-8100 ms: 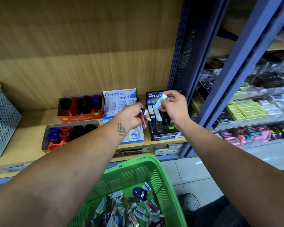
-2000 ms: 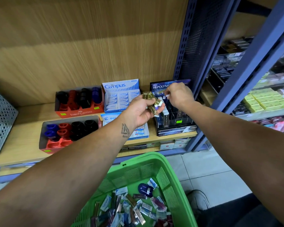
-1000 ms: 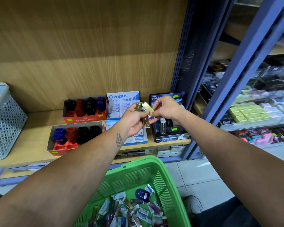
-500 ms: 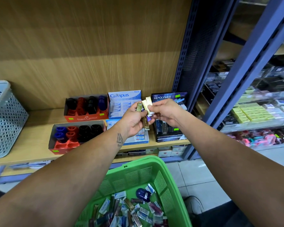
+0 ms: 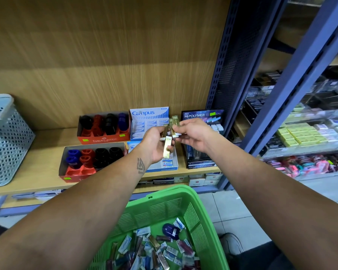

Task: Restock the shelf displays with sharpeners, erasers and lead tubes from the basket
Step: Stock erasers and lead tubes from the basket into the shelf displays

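head view: holding gold lead tubes (image 5: 167,146) in front of the shelf (image 5: 47,172), between the campus box (image 5: 149,121) and the hi-polymer display (image 5: 201,137). left hand (image 5: 154,146) curling round a few tubes, one pale gold tube hanging down across the palm. right hand (image 5: 193,134) pinching the top of another tube (image 5: 175,123) between thumb and fingertips, that tube standing upright just above the left hand's bunch. hands nearly touching, both hovering over the pilot eraser box (image 5: 169,163). sitting below, near the bottom edge: green basket (image 5: 164,209) holding a loose pile of erasers, tubes and one blue sharpener (image 5: 171,231). resting on the shelf left of the hands: two faber-castell trays (image 5: 98,139) with red, blue and black sharpeners, one behind the other. standing at the far left of the shelf: grey perforated bin (image 5: 6,141). rising at the right: blue steel upright (image 5: 228,75), with more stationery blurring on the shelves beyond it.
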Demonstrator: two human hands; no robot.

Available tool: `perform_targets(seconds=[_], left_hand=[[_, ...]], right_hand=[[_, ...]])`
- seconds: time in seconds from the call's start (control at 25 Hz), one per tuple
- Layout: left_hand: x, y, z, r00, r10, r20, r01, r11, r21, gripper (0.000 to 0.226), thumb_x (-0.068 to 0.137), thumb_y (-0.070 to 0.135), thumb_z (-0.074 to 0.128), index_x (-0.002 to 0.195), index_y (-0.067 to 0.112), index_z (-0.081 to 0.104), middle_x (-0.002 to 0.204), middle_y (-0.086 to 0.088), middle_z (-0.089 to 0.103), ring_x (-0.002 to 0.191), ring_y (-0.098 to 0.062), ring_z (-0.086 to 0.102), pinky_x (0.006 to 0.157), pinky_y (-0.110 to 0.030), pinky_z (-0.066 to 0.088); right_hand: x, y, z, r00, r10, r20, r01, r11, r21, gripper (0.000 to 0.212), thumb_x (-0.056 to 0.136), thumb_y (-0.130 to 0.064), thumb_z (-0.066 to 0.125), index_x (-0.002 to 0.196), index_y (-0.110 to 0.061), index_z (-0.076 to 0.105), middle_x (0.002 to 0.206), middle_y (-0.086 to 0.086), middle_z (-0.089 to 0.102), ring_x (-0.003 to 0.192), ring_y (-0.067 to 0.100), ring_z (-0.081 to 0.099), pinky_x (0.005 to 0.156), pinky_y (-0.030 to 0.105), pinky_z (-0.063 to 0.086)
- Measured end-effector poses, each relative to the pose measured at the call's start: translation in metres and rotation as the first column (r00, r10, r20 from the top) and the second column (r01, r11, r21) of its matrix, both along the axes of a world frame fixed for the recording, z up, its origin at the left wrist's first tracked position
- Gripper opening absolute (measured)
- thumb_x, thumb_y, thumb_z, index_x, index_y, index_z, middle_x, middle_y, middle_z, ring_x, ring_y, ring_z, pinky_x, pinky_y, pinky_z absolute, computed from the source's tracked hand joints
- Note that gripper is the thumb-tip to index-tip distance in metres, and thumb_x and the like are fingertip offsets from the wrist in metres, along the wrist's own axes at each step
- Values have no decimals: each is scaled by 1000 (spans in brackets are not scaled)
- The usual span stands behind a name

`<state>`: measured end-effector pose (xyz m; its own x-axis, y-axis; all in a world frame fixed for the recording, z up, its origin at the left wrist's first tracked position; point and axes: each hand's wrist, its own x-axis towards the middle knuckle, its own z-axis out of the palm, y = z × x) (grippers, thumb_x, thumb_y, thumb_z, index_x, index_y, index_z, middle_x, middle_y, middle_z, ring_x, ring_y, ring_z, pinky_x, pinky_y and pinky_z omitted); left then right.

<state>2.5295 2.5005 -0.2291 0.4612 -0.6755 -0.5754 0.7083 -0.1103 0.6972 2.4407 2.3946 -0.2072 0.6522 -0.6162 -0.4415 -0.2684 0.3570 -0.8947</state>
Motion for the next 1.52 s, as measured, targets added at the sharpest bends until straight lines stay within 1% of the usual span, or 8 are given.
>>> perform_targets(seconds=[0.24, 0.4, 0.56, 0.8, 1.0, 1.16, 1.36, 1.52], left_hand=[[-5, 0, 3, 989, 6, 147, -12, 999, 39, 15, 105, 29, 48, 97, 29, 61, 96, -5, 58, 59, -17, 47, 40, -19, 32], [-6, -7, 1, 992, 50, 112, -55, 998, 43, 15, 101, 28, 55, 113, 33, 63, 112, -2, 61, 59, -14, 46, 41, -20, 30], [-9, -11, 4, 998, 15, 54, -15, 1000, 0, 17, 103, 35, 47, 109, 26, 60, 87, -2, 60, 53, -13, 44, 37, -17, 23], [5, -5, 1, 979, 193, -67, -193, 981, 5, 16, 98, 16, 43, 108, 10, 53, 78, -11, 53, 53, -16, 44, 36, -19, 30], [7, -6, -2, 908, 420, 9, -419, 907, -41, 27, 100, 0, 31, 110, 12, 53, 73, -9, 48, 54, -16, 42, 38, -20, 35], [9, -11, -5, 855, 518, 18, -517, 854, -51, 19, 98, -3, 35, 108, 8, 46, 65, -5, 45, 49, -12, 39, 38, -18, 34], [16, -16, 4, 804, 592, 59, -587, 806, -81, 17, 99, 0, 37, 98, 13, 48, 63, -2, 45, 52, -12, 42, 50, -23, 41], [15, -18, 5, 778, 613, 138, -609, 790, -74, 22, 97, 1, 39, 104, 18, 51, 81, -5, 54, 61, -16, 54, 53, -25, 48]], right_hand=[[7, 4, -1, 997, -61, -36, 61, 998, -9, 34, 79, -4, 81, 108, -5, 64, 103, 14, 72, 83, 22, 68, 68, 28, 60], [10, 7, -4, 990, -140, -36, 141, 989, 45, 26, 81, -9, 81, 100, -10, 63, 96, 9, 72, 81, 17, 66, 71, 27, 56], [16, 17, -2, 982, -186, 14, 184, 978, 94, 17, 85, -7, 76, 92, -9, 61, 88, 10, 68, 70, 20, 61, 55, 29, 54], [7, 10, 11, 989, -108, 98, 96, 988, 119, 15, 92, -2, 66, 102, -4, 54, 92, 16, 68, 78, 32, 73, 76, 42, 62], [11, 20, 8, 999, 38, 2, -38, 998, -47, 14, 91, -6, 70, 93, -12, 57, 105, 14, 70, 75, 22, 67, 59, 29, 53], [20, 24, 14, 982, 86, -168, -126, 961, -246, 20, 92, -9, 69, 93, -15, 51, 95, 9, 63, 66, 18, 61, 51, 27, 53], [19, 36, 8, 988, 149, -43, -148, 988, 40, 25, 92, 2, 65, 86, -12, 45, 99, 14, 63, 86, 31, 67, 62, 43, 62], [23, 44, -2, 994, 109, 6, -109, 994, 20, 18, 92, 8, 61, 90, -8, 53, 85, 12, 61, 78, 23, 61, 63, 33, 60]])
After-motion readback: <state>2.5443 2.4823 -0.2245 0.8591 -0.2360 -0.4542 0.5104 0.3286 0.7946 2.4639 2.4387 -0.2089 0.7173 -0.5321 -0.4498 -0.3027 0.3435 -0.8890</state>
